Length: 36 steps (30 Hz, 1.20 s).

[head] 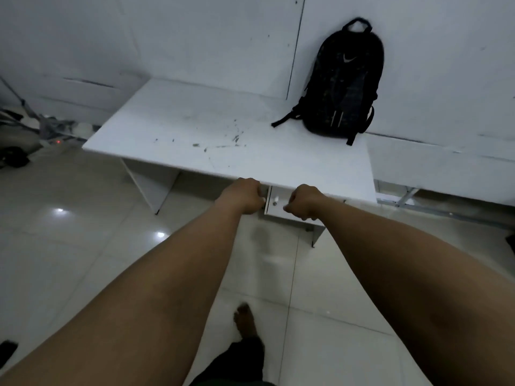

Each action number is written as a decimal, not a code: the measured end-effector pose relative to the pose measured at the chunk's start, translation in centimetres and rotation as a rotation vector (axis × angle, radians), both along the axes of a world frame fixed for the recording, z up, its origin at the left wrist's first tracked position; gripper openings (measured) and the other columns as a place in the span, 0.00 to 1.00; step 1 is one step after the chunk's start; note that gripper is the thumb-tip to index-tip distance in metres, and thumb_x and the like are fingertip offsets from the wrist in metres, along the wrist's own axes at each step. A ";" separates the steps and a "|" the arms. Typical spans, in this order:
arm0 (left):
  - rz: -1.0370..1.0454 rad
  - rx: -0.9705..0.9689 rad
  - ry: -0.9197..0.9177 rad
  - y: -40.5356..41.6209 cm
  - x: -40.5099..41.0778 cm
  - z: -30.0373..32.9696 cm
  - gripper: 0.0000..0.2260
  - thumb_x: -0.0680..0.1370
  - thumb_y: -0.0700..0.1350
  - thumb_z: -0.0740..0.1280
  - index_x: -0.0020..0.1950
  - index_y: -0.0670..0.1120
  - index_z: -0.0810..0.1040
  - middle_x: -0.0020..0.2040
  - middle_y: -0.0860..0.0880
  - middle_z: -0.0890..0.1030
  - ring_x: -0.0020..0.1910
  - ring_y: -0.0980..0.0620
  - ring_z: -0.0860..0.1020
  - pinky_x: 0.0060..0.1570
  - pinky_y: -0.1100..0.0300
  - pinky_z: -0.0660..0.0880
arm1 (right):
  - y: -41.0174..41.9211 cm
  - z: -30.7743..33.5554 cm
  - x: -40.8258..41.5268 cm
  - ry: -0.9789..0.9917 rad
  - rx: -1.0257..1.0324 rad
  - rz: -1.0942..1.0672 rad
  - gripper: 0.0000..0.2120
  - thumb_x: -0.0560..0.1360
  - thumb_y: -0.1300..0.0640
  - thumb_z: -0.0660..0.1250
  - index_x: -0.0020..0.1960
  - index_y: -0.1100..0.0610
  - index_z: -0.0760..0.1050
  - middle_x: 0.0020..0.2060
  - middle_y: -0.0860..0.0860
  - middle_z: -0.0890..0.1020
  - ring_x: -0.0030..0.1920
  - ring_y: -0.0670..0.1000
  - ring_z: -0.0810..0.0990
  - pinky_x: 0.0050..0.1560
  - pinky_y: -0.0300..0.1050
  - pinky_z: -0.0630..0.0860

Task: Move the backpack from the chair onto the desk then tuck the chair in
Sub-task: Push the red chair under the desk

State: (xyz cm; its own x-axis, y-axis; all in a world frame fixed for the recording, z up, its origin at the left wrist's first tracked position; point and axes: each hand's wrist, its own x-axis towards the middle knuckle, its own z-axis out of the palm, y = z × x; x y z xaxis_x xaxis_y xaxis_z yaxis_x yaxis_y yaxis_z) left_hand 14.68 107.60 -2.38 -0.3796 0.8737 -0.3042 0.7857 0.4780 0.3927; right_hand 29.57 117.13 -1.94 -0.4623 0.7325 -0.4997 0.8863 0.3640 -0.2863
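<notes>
Our left hand [245,195] and right hand [302,201], both fisted at the bench [195,129] edge, grip something unseen; we push evenly, backpack [345,82] already up.

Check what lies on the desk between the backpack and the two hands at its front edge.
In the head view, only bare desk top with dark scuff marks separates the backpack from the left hand and right hand.

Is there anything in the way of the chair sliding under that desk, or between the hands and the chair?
Nothing visible blocks it. Both the left hand and right hand are closed at the front edge of the desk, gripping something white, hardly visible, probably the chair back. The backpack already sits on the desk against the wall, clear of them.
</notes>
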 end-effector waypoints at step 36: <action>-0.148 0.014 0.063 -53.9 8.3 0.6 0.14 0.80 0.49 0.67 0.65 0.48 0.78 0.62 0.45 0.79 0.56 0.45 0.78 0.53 0.53 0.75 | -56.6 1.2 7.1 -0.012 -0.109 -0.133 0.21 0.80 0.50 0.68 0.63 0.65 0.77 0.53 0.60 0.84 0.48 0.57 0.86 0.38 0.44 0.77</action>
State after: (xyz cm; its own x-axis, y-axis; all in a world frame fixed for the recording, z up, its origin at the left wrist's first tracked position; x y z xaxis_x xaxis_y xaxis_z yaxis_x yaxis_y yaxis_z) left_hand 22.99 53.69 -1.78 -0.2642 0.9257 -0.2708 0.8706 0.3498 0.3461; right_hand 36.67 60.50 -0.74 -0.3586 0.7280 -0.5843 0.9281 0.2109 -0.3069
